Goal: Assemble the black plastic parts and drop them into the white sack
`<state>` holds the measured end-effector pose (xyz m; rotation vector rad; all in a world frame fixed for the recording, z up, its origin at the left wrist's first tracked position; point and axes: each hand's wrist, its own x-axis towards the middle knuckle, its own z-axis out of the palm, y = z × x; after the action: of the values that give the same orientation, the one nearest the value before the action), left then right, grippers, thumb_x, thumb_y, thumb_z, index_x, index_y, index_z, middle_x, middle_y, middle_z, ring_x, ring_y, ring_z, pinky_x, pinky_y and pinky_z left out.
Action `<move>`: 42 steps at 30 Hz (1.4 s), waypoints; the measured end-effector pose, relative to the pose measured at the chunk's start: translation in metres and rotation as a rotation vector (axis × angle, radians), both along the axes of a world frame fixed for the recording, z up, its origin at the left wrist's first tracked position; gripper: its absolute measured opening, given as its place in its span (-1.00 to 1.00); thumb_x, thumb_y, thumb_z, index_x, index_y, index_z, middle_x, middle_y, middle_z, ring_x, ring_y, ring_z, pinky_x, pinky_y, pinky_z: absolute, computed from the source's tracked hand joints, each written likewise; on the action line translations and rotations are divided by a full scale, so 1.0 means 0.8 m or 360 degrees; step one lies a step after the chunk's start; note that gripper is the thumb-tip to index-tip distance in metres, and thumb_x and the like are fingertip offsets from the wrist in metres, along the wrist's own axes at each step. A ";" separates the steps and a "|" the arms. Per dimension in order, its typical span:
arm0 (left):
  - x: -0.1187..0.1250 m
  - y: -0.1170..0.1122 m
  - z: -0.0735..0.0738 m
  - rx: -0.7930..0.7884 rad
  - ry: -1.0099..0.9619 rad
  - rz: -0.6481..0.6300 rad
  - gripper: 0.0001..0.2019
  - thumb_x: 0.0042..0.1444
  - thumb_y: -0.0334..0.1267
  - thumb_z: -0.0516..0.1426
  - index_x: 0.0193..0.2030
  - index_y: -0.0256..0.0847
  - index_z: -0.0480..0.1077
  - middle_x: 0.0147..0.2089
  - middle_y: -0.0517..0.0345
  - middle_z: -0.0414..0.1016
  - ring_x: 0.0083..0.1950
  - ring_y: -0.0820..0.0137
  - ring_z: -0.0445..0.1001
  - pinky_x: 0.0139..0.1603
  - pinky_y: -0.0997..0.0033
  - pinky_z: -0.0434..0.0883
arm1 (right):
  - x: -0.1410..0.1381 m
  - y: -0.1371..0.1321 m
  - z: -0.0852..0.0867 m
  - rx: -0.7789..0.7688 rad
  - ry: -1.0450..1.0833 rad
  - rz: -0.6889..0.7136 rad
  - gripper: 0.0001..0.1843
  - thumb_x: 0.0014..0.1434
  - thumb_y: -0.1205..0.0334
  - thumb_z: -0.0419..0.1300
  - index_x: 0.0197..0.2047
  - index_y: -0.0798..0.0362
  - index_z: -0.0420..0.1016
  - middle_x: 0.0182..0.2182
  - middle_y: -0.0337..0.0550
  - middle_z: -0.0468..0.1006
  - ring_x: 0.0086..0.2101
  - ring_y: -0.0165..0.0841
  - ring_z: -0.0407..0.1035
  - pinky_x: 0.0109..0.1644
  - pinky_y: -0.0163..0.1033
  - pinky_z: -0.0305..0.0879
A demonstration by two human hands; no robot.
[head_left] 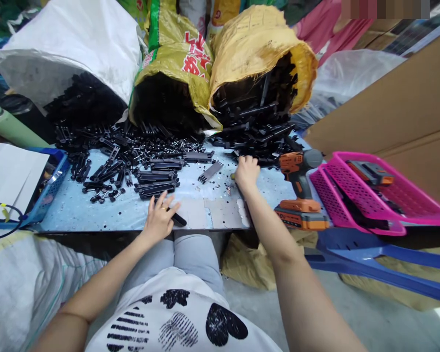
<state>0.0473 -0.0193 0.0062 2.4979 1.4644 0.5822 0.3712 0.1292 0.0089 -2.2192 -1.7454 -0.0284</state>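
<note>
My left hand [159, 218] is at the table's front edge, fingers spread. A black plastic piece [179, 219] lies partly under its fingertips; I see no firm grip on it. Just beyond is a stack of long black plastic arms [157, 183]. My right hand [248, 173] reaches forward to the edge of a heap of black plastic parts [256, 134], fingers bent downward. What those fingers hold is hidden. Between the hands lies a flat grey-black toothed piece [210, 172], and another toothed piece [198, 156] is behind it.
An orange cordless drill [297, 188] stands upright right of my right forearm. Pink baskets [355, 195] are farther right, a blue tray [55, 181] left. White [77, 39], green-yellow [176, 58] and yellow sacks [256, 44] spill black parts [113, 161] onto the table.
</note>
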 end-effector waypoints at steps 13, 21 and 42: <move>-0.021 0.028 -0.001 -0.0221 0.0462 -0.0198 -0.63 0.22 -0.28 0.04 0.16 -0.22 0.25 -0.08 -0.06 0.41 -0.03 0.18 0.34 -0.08 0.22 0.26 | 0.034 -0.020 0.059 0.0156 0.0708 0.0708 -0.62 0.23 0.12 0.07 0.05 0.13 0.24 -0.09 0.09 0.46 -0.12 -0.28 0.34 -0.09 -0.20 0.22; -0.013 0.043 -0.005 -0.0204 0.0430 -0.0168 -0.65 0.25 -0.22 0.02 0.14 -0.28 0.26 -0.08 -0.08 0.41 -0.06 0.18 0.35 -0.12 0.23 0.30 | -0.089 -0.110 0.025 -0.0823 0.0770 0.1363 -0.57 0.20 -0.05 0.11 -0.05 0.13 0.39 -0.25 -0.09 0.50 -0.27 -0.31 0.36 -0.19 -0.23 0.25; -0.008 0.053 0.002 -0.0401 0.0301 -0.0295 -0.66 0.26 -0.25 -0.05 0.14 -0.25 0.25 0.00 -0.06 0.36 0.00 0.21 0.31 0.02 0.19 0.30 | -0.114 -0.146 0.040 -0.0972 -0.0117 0.1762 -0.53 0.28 -0.15 -0.07 -0.19 0.09 0.39 -0.34 -0.07 0.53 -0.35 -0.29 0.43 -0.37 -0.30 0.07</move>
<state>0.0408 0.0228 0.0081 2.5016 1.2538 0.1235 0.2800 0.0124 0.0408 -1.1996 -3.0492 0.7486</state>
